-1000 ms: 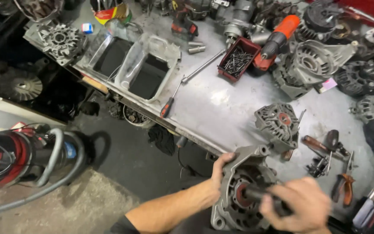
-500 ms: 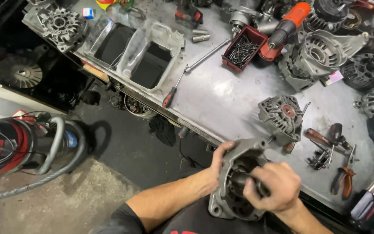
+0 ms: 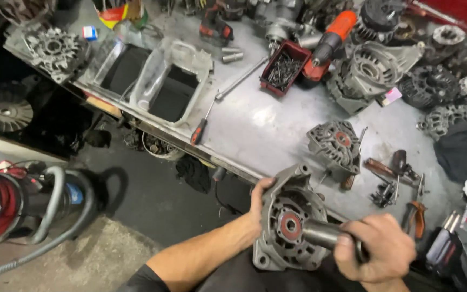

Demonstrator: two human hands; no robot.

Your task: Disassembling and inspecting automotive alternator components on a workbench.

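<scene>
1. A grey metal bench [image 3: 266, 124], scuffed and littered with alternator parts, stands over a dark concrete floor [image 3: 136, 200].
2. The left hand [image 3: 259, 197] clasps the rim of a cast aluminium housing [image 3: 287, 227] at the bench edge.
3. The right hand [image 3: 377, 249] is closed round a steel cylinder [image 3: 317, 233] set against the housing's red-ringed centre.

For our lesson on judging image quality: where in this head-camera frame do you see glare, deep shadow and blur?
Head view: glare whitens the bare metal workbench below the red screw tray; deep shadow hides detail under the bench at upper left; the right hand on the metal cylinder looks slightly motion-blurred; the housing held by the left hand stays fairly sharp.
</scene>
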